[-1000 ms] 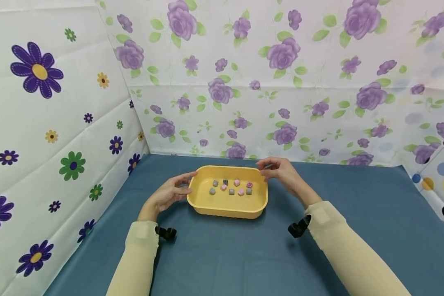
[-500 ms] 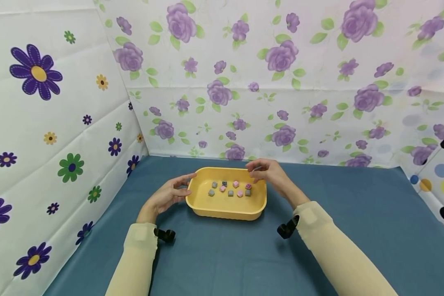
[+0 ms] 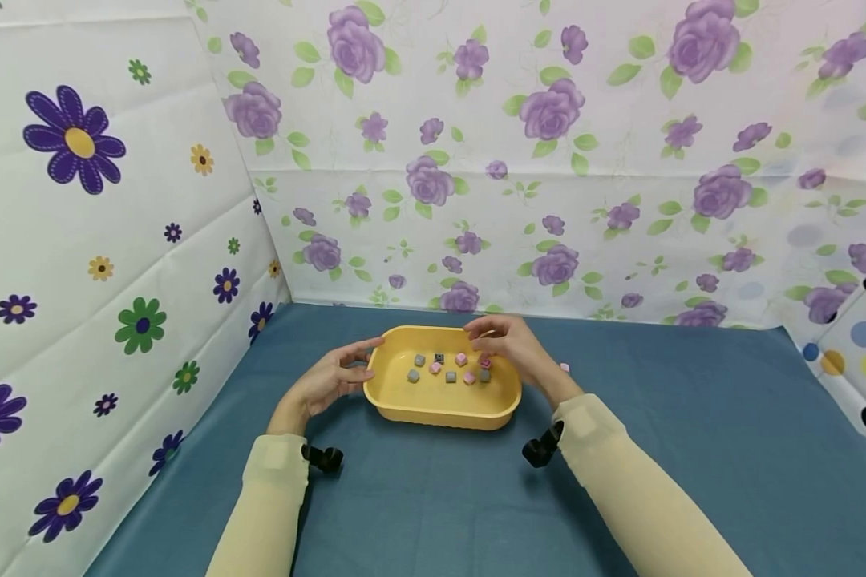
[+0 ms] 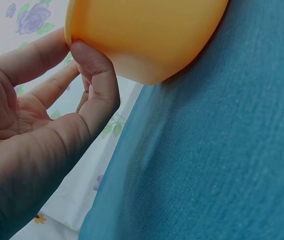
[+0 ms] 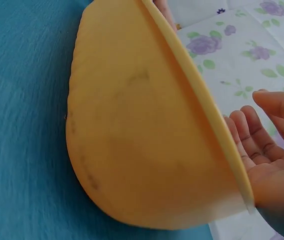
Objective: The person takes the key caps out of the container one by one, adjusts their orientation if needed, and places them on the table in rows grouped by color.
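A yellow plastic tray (image 3: 443,413) stands on the table with several small grey cubes (image 3: 451,377), pink cubes (image 3: 435,368) and a dark patterned cube (image 3: 439,358) scattered on its floor. My left hand (image 3: 332,377) holds the tray's left end at the rim; in the left wrist view its thumb (image 4: 94,57) lies against the outer wall just under the rim. My right hand (image 3: 508,344) hovers over the tray's right end, above a darker pink cube (image 3: 485,362). Its thumb and fingers are spread, with nothing between them in the right wrist view.
A blue cloth (image 3: 433,497) covers the table. One more small pink piece (image 3: 564,367) lies on it just right of my right forearm. Flowered sheets (image 3: 433,232) hang behind and at the left side.
My right hand has moved left from the tray's right rim to over the inside of the tray. The pink piece beside the right forearm has come into view. My left hand stays put.
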A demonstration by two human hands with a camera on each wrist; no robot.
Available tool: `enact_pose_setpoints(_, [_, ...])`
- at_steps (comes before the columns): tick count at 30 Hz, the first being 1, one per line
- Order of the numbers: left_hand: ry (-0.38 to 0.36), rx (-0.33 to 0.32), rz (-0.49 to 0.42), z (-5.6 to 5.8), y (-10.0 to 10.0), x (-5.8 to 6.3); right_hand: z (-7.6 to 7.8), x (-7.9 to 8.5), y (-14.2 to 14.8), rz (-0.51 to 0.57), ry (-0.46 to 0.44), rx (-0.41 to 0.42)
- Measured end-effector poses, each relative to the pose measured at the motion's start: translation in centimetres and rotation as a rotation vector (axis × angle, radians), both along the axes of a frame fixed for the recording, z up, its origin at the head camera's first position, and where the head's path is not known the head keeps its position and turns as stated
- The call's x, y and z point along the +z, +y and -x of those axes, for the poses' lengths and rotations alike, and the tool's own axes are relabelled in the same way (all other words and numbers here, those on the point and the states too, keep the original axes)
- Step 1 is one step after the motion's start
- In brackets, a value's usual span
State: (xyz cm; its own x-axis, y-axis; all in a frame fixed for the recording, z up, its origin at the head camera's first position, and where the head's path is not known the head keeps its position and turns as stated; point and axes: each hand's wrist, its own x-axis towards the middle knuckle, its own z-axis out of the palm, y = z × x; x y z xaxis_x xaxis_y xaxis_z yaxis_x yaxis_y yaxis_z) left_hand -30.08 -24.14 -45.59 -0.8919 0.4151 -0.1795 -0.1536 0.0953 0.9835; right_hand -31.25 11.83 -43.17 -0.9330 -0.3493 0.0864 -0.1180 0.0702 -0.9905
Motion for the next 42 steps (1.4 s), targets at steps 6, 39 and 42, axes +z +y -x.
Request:
enact_pose_setpoints(6, [0.005, -0.004, -0.002, 0.0, 0.1, 0.2, 0.4, -0.4, -1.2, 0.025, -0.021, 0.009])
enact_pose_setpoints(39, [-0.020, -0.005, -0.012, 0.0, 0.2, 0.2, 1.2, -2.6, -5.8, -0.179, -0.068, -0.007])
enact_pose_setpoints(42, [-0.024, -0.007, -0.014, 0.0, 0.2, 0.2, 1.2, -2.6, -5.9, -0.192, -0.079, 0.003])
